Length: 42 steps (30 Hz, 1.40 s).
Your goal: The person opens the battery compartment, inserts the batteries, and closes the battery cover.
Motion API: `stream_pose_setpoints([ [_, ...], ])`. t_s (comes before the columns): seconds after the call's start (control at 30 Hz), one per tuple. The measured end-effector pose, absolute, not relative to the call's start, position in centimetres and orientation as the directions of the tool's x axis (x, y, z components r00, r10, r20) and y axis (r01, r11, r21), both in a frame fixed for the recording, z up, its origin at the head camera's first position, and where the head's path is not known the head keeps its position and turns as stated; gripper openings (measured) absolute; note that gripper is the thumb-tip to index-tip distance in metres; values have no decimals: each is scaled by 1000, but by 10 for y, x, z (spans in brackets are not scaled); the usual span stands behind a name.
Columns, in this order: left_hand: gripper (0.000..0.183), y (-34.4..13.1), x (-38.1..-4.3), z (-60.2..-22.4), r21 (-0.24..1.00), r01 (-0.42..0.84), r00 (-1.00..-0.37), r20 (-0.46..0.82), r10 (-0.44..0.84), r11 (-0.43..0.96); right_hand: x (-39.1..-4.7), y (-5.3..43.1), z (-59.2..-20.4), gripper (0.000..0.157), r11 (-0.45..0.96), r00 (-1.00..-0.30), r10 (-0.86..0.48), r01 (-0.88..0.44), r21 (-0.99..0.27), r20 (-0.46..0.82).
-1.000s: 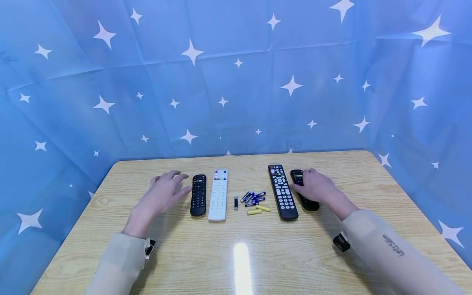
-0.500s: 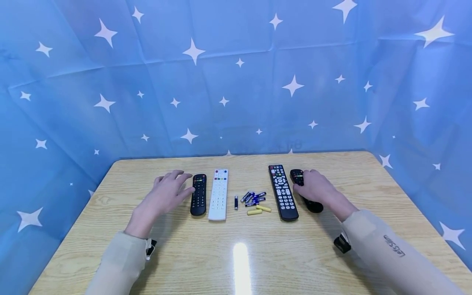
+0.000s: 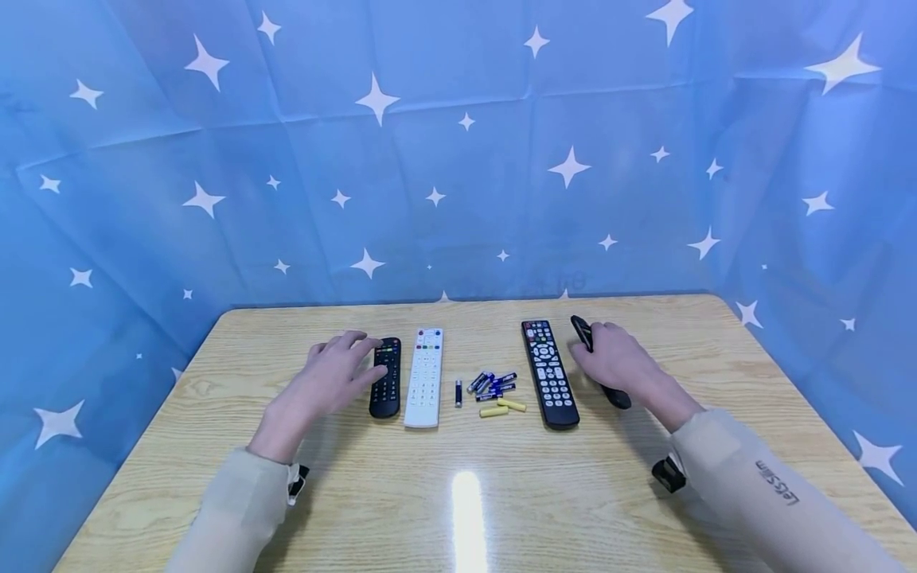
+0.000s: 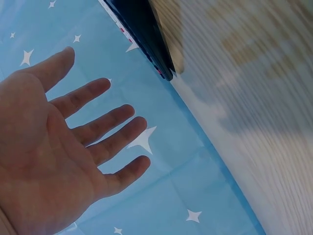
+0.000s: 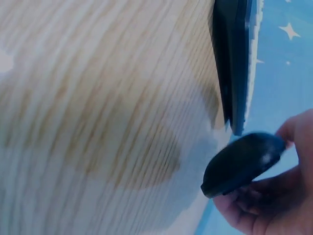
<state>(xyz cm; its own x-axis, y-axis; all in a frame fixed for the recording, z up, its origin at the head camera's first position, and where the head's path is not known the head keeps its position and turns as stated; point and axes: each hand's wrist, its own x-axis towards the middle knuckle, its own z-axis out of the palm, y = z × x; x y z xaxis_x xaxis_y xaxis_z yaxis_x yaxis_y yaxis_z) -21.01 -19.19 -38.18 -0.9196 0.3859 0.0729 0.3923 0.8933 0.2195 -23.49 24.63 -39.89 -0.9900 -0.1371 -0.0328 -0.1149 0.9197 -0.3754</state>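
My right hand (image 3: 618, 360) grips a small black remote control (image 3: 582, 330), now tipped up on its side. In the right wrist view the dark rounded end of that remote (image 5: 242, 164) shows between the thumb and curled fingers (image 5: 234, 210). My left hand (image 3: 335, 374) reaches over the left edge of another small black remote (image 3: 385, 390). Its fingers are spread and relaxed in the left wrist view, the palm (image 4: 54, 161) holding nothing. A dark remote edge (image 4: 142, 34) stands beyond the fingertips there.
Between the hands lie a white remote (image 3: 424, 378), a lone dark battery (image 3: 458, 394), a pile of blue batteries (image 3: 493, 386), two yellow batteries (image 3: 501, 408) and a long black remote (image 3: 550, 374). The wooden table (image 3: 372, 493) meets a blue starry cloth (image 3: 458, 159) behind.
My right hand has turned its black remote from lying flat to tilted on its side. My left hand has shifted a little right, over the left black remote.
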Motion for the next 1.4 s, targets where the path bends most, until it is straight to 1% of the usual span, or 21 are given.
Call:
stream_pose_setpoints([
  [0.2,60,-189,-210,-382,220,386,-922,59,383,896,-235,245,-399,34,900,-992,-125,-121,-418,18],
  [0.43,60,-185,-210,-381,234,389,-920,55,387,891,-235,244,-395,23,872,-984,-152,-179,-456,95],
  [0.6,55,-181,-209,-379,263,414,-909,63,413,871,-236,243,-391,22,859,-975,-170,-216,-463,141],
  [0.73,54,-180,-209,-378,267,429,-902,69,427,863,-236,242,-387,21,848,-974,-175,-222,-481,140],
  [1.1,53,-177,-209,-380,270,426,-902,59,427,863,-232,237,-376,19,821,-973,-175,-227,-524,148],
  [1.4,55,-174,-204,-379,269,440,-896,61,441,857,-224,230,-368,21,782,-973,-155,-226,-581,169],
])
